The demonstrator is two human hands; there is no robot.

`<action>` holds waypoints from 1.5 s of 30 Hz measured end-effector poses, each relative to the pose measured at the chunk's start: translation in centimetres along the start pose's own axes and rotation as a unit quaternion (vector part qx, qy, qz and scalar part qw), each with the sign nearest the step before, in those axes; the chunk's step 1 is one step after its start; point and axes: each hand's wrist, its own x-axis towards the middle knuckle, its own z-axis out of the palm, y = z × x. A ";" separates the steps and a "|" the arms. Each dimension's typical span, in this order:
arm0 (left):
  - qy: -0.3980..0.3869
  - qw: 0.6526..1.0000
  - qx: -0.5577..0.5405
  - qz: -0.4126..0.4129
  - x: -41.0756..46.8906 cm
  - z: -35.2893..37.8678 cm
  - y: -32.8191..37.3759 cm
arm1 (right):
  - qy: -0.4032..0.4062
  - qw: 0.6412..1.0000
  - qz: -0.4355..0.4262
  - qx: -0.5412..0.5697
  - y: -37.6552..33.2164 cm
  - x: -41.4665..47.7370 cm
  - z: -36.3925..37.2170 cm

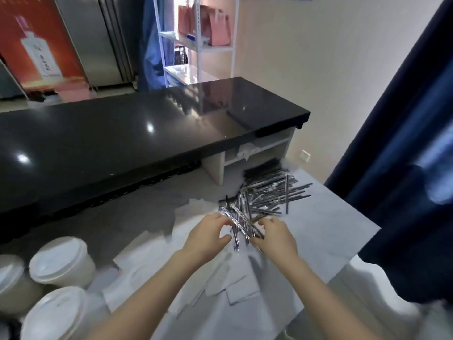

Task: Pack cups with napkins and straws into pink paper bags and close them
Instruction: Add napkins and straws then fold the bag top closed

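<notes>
A heap of wrapped black straws (269, 190) lies on the grey worktop (326, 217). My left hand (208, 238) and my right hand (274, 238) meet at the near end of the heap, and both have their fingers on a small bundle of straws (241, 227) between them. White napkins (220, 278) lie spread under my forearms. Three white lidded cups (61, 260) stand at the lower left. Pink paper bags (215, 28) stand on a white shelf far behind.
A glossy black counter (122, 133) runs across the back, raised above the worktop. A dark blue curtain (404, 168) hangs at the right. The white shelf unit (196, 45) and a red poster (36, 40) are in the background.
</notes>
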 end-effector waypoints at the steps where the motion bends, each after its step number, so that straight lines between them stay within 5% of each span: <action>1: -0.009 1.000 0.010 0.000 1.0 0.9 0.0 | -0.006 1.000 0.006 -0.009 0.5 0.5 0.6; 12: -0.029 0.999 0.023 -0.012 4.7 4.6 -0.7 | 0.015 0.999 -0.004 -0.049 2.3 2.6 3.3; 19: 0.063 0.995 0.071 0.038 4.2 3.2 0.1 | 0.044 0.995 -0.046 -0.071 2.0 1.5 2.0; 26: 0.170 0.969 0.119 0.132 0.7 -2.4 0.1 | 0.094 0.978 -0.182 -0.040 -1.0 -1.3 -1.2; 35: 0.264 0.952 0.142 0.065 -14.7 -15.8 -6.0 | 0.116 0.930 -0.345 0.056 -18.1 -7.6 -3.4; 45: 0.393 0.883 0.222 -0.125 -44.1 -28.1 -13.9 | 0.036 0.797 -0.593 0.111 -43.6 -23.5 1.4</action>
